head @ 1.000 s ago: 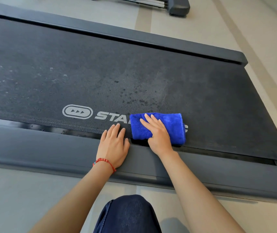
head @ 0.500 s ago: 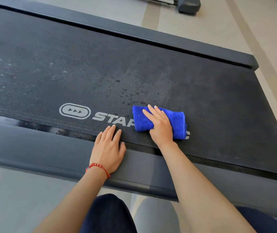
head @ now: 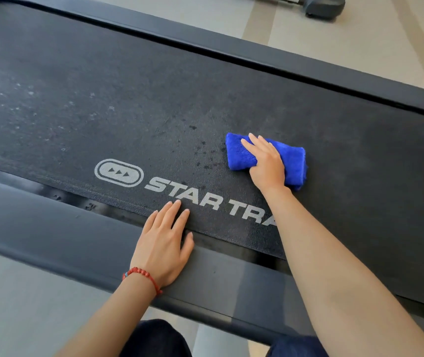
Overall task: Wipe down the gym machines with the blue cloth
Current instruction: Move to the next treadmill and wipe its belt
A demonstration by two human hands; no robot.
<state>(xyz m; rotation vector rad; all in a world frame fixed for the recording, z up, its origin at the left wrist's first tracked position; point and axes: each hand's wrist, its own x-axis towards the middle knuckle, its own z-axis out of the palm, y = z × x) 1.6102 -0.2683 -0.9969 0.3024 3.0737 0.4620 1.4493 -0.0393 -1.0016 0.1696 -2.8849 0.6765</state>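
A folded blue cloth (head: 293, 161) lies on the black treadmill belt (head: 103, 99), just beyond the white "STAR TRA" lettering. My right hand (head: 267, 163) lies flat on top of the cloth, fingers straight and pointing up-left, pressing it onto the belt. My left hand (head: 164, 243), with a red bead bracelet at the wrist, rests flat with its palm on the near side rail (head: 51, 228) and its fingertips on the belt edge. Dark wet spots dot the belt left of the cloth. Pale dusty specks cover the belt's far left.
The far side rail (head: 283, 63) runs along the belt's other edge and ends at the right. The base of another machine (head: 321, 6) stands on the light floor at the top right. My knees in dark trousers (head: 154, 338) are at the bottom.
My right hand has slid the cloth away from the near rail, farther onto the belt, uncovering more of the lettering. My left hand has kept its place on the rail.
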